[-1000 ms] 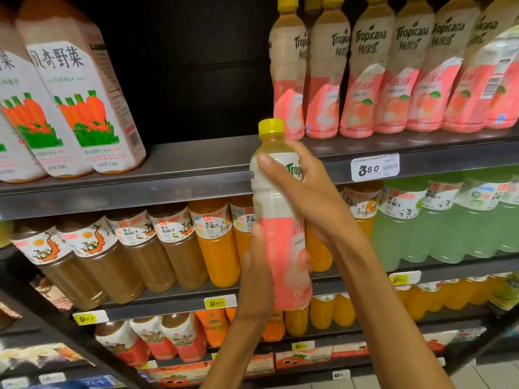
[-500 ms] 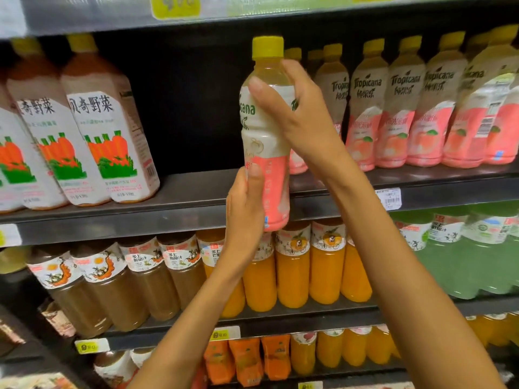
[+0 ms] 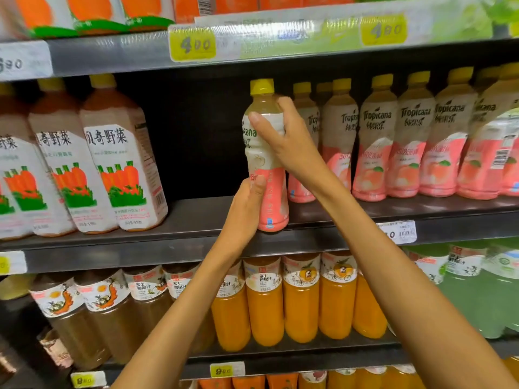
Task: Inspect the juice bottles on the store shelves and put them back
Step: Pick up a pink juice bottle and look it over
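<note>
A pink-and-white Tropicana juice bottle (image 3: 266, 164) with a yellow cap stands upright at the front edge of the middle shelf (image 3: 196, 217), at the left end of its row. My right hand (image 3: 283, 141) grips its upper part, fingers wrapped round the white label. My left hand (image 3: 248, 203) holds its pink lower part from the left side. Whether the bottle's base rests on the shelf or hangs just above it I cannot tell. More of the same Tropicana bottles (image 3: 373, 141) line the shelf to the right.
Large carrot-juice bottles (image 3: 120, 164) stand on the same shelf to the left, with a dark gap between them and the held bottle. Orange juice bottles (image 3: 300, 299), brown ones (image 3: 84, 313) and green ones (image 3: 477, 290) fill the shelf below. Price tags hang on the shelf edges.
Both hands have lifted the bottle from in front of the lower shelves up to the middle shelf, beside its row. My view has tilted upward.
</note>
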{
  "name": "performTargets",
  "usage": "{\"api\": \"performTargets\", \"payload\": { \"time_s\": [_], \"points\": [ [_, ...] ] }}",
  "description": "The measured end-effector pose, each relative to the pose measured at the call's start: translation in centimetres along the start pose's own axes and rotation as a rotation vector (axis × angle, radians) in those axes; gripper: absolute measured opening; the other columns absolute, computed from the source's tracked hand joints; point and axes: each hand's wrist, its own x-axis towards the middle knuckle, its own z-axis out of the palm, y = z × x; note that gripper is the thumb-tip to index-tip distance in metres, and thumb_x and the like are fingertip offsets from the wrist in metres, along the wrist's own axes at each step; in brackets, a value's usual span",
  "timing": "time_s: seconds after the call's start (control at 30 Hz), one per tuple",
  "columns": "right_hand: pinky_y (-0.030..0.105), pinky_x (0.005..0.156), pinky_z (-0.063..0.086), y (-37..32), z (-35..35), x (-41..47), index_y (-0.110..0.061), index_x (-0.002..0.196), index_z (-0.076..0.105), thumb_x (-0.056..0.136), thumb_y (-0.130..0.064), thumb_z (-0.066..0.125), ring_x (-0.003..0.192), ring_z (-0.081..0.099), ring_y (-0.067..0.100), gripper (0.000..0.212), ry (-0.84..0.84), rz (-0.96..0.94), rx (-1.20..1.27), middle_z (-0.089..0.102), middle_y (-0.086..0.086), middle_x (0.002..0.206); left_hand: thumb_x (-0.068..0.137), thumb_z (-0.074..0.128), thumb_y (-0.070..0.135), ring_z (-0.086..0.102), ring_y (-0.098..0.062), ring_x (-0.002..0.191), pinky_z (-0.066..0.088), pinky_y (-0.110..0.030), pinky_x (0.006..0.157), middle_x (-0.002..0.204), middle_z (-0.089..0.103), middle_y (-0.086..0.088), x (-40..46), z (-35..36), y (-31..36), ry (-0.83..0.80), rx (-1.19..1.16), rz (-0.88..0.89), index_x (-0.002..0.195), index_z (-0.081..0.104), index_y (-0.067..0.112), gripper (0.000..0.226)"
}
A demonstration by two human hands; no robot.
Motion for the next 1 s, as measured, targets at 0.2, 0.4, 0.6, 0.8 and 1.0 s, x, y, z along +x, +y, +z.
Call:
{"api": "performTargets", "payload": {
  "time_s": [0.2, 0.4, 0.6, 0.8, 1.0],
  "points": [
    [0.015, 0.066, 0.040, 1.7, 0.9, 0.3, -0.020, 0.084, 0.033, 0.095, -0.031, 0.059, 0.076, 0.051, -0.001, 0.030, 0.126, 0.067, -0.062, 0.046, -0.004, 0.084, 0.093, 0.040, 0.048, 0.062, -0.012, 0.103, 0.047, -0.025, 0.088, 0.114, 0.064, -0.002, 1.8, -0.6, -0.7, 0.045, 0.102, -0.092, 0.118, 0.054, 0.013, 0.045],
    [0.026, 0.065, 0.025, 2.9, 1.1, 0.0, -0.011, 0.088, 0.038, 0.097, -0.032, 0.054, 0.088, 0.044, 0.022, 0.028, 0.145, 0.028, -0.270, 0.044, 0.006, 0.087, 0.094, 0.047, 0.043, 0.062, -0.014, 0.106, 0.048, -0.029, 0.091, 0.114, 0.065, -0.002, 3.6, -1.9, -1.2, -0.007, 0.212, -0.085, 0.121, 0.056, 0.013, 0.041],
    [0.029, 0.072, 0.025, 2.8, 1.1, 0.6, -0.008, 0.092, 0.048, 0.097, -0.040, 0.051, 0.105, 0.043, 0.031, 0.033, 0.123, 0.099, -0.464, 0.049, 0.017, 0.094, 0.094, 0.049, 0.041, 0.061, -0.017, 0.109, 0.047, -0.039, 0.099, 0.119, 0.064, -0.006, 5.0, -2.5, -1.5, -0.073, 0.244, -0.113, 0.123, 0.055, 0.011, 0.042],
    [0.044, 0.086, 0.036, 2.9, 0.9, 2.0, 0.001, 0.097, 0.057, 0.097, -0.041, 0.050, 0.111, 0.048, 0.041, 0.043, 0.113, 0.167, -0.619, 0.058, 0.025, 0.112, 0.093, 0.049, 0.043, 0.062, -0.019, 0.104, 0.049, -0.035, 0.093, 0.114, 0.064, -0.009, 6.0, -2.6, -2.0, -0.069, 0.290, -0.133, 0.116, 0.055, 0.008, 0.041],
    [0.042, 0.068, 0.039, 3.3, 0.9, 2.6, -0.002, 0.087, 0.055, 0.097, -0.036, 0.052, 0.097, 0.057, 0.042, 0.035, 0.121, 0.176, -0.691, 0.062, 0.022, 0.101, 0.094, 0.049, 0.043, 0.062, -0.021, 0.101, 0.049, -0.033, 0.088, 0.112, 0.064, -0.010, 6.7, -2.6, -2.4, -0.065, 0.335, -0.137, 0.112, 0.055, 0.005, 0.042]
  ]
}}
